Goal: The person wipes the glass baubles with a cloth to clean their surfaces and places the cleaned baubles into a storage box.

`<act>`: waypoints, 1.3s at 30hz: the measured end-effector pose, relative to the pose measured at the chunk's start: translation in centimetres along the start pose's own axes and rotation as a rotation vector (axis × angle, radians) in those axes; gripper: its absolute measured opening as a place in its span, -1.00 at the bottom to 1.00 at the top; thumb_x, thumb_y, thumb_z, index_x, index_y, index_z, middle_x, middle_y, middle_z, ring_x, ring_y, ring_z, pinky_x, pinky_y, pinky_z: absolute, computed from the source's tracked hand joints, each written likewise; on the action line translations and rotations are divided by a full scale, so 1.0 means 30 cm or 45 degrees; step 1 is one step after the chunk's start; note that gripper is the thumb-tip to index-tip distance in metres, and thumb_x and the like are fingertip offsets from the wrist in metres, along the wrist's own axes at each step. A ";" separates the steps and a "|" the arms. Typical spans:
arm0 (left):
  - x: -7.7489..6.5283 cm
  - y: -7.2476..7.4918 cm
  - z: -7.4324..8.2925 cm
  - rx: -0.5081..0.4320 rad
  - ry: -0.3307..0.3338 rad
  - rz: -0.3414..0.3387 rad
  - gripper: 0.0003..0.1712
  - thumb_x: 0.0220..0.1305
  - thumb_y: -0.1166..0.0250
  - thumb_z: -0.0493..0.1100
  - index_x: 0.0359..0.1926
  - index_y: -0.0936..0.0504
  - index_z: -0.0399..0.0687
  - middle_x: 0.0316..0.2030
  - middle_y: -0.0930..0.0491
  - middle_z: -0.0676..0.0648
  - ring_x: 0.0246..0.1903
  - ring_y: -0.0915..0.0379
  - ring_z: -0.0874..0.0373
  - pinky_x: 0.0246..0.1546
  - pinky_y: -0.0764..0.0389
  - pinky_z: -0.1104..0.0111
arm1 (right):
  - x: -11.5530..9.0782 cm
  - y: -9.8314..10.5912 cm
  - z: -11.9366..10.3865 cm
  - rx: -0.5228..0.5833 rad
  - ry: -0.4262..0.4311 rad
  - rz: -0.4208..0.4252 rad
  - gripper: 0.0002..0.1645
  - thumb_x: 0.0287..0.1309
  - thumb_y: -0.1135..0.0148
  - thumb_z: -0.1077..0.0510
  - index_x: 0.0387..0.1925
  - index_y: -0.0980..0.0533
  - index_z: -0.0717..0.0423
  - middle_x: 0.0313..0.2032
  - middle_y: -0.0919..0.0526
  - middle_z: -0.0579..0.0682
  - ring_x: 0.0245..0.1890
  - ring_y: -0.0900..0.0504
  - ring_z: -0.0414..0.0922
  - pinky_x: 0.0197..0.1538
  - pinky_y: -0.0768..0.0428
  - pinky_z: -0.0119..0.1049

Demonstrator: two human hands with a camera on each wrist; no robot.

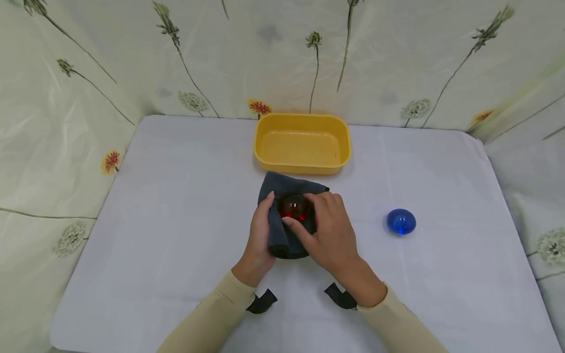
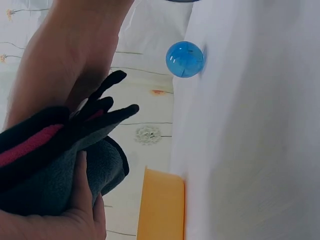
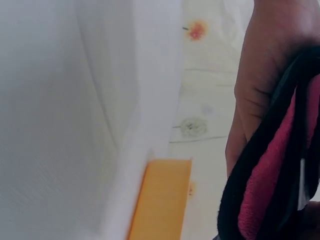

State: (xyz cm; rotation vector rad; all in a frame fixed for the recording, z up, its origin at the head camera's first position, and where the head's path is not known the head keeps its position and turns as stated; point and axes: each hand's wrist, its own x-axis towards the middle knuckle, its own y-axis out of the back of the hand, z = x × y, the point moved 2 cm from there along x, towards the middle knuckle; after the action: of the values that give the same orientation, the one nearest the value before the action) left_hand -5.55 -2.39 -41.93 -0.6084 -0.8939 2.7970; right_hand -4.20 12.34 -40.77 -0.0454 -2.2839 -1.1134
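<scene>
A grey cloth (image 1: 282, 184) with dark edging is held up over the table, and its pink reverse side shows in both wrist views. My left hand (image 1: 260, 235) grips the cloth from the left and beneath. On the cloth sits a red transparent ball (image 1: 295, 208). Thumb and fingers of my right hand (image 1: 333, 235) hold that ball from the right, against the cloth. From the left wrist view the cloth (image 2: 45, 175) hides the ball; the right wrist view does not show it either.
Beyond the hands, a yellow plastic tub (image 1: 302, 169) stands at the table's back edge. A blue transparent ball (image 1: 401, 222) lies on the white tabletop (image 1: 176, 196) to the right. Flower-patterned sheeting (image 1: 273, 59) hangs around the back and sides.
</scene>
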 end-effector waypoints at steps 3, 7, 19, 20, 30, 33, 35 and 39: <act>0.005 0.001 0.010 0.000 -0.028 0.009 -0.30 0.60 0.09 0.19 0.58 -0.09 0.03 0.46 -0.19 -0.05 0.40 -0.10 0.03 0.44 -0.13 0.07 | 0.001 0.000 -0.007 0.000 0.032 -0.028 -0.08 0.20 -0.52 -0.12 0.38 -0.39 0.33 0.02 -0.56 0.26 -0.02 -0.48 0.16 0.03 -0.53 0.00; 0.007 0.001 0.015 -0.018 -0.030 0.018 -0.32 0.59 0.10 0.19 0.57 -0.12 0.03 0.44 -0.22 -0.04 0.38 -0.13 0.06 0.42 -0.14 0.12 | 0.001 0.000 -0.012 0.008 0.075 -0.040 -0.01 0.10 -0.60 0.01 0.47 -0.34 0.22 0.13 -0.50 0.27 0.10 -0.48 0.18 0.17 -0.53 0.02; 0.016 0.004 0.007 0.001 -0.022 0.016 -0.32 0.59 0.09 0.22 0.54 -0.17 0.02 0.43 -0.24 -0.05 0.38 -0.15 0.05 0.45 -0.13 0.09 | 0.007 0.003 -0.010 0.017 0.086 -0.031 -0.16 0.12 -0.60 0.01 0.35 -0.45 0.23 0.15 -0.49 0.24 0.14 -0.50 0.14 0.20 -0.55 0.02; 0.016 0.006 0.005 0.000 -0.018 0.015 -0.32 0.60 0.09 0.22 0.55 -0.16 0.02 0.44 -0.24 -0.05 0.39 -0.14 0.05 0.45 -0.12 0.08 | 0.007 0.002 -0.008 0.017 0.078 -0.025 -0.17 0.14 -0.59 -0.02 0.33 -0.46 0.24 0.14 -0.50 0.24 0.14 -0.50 0.13 0.19 -0.56 0.01; 0.020 0.005 -0.003 0.034 0.002 0.001 -0.26 0.58 0.07 0.25 0.58 -0.12 0.01 0.43 -0.24 -0.08 0.35 -0.16 0.01 0.39 -0.21 0.10 | 0.014 -0.011 0.008 0.004 0.006 0.035 -0.16 0.37 -0.23 -0.39 0.15 -0.50 0.33 -0.03 -0.57 0.21 0.00 -0.49 0.14 0.06 -0.55 -0.02; 0.022 0.003 -0.008 0.021 0.005 0.010 -0.27 0.58 0.06 0.25 0.57 -0.14 0.01 0.43 -0.25 -0.08 0.35 -0.17 0.03 0.38 -0.22 0.12 | 0.000 -0.018 0.006 -0.018 0.014 0.013 -0.17 0.28 -0.44 -0.20 0.29 -0.45 0.32 0.02 -0.56 0.24 0.02 -0.50 0.15 0.06 -0.56 0.02; 0.024 0.007 -0.015 0.013 0.019 0.027 -0.28 0.57 0.06 0.25 0.56 -0.16 0.03 0.43 -0.26 -0.06 0.36 -0.17 0.03 0.39 -0.22 0.12 | -0.012 -0.023 0.004 -0.029 0.024 -0.011 -0.07 0.15 -0.55 -0.06 0.41 -0.37 0.28 0.05 -0.54 0.24 0.03 -0.50 0.15 0.04 -0.57 0.03; 0.029 0.010 -0.020 0.011 0.008 0.009 -0.31 0.58 0.06 0.25 0.53 -0.20 0.02 0.40 -0.29 -0.05 0.33 -0.19 0.06 0.37 -0.23 0.14 | -0.017 -0.029 0.010 -0.031 0.049 -0.039 0.04 0.08 -0.58 0.04 0.51 -0.29 0.19 0.08 -0.51 0.23 0.03 -0.50 0.14 0.04 -0.56 0.04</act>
State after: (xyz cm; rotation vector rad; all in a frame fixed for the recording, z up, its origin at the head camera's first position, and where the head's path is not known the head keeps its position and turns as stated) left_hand -6.08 -2.10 -42.83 -0.6199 -0.8794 2.8025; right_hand -4.17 12.10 -41.81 0.0017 -2.2446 -1.1482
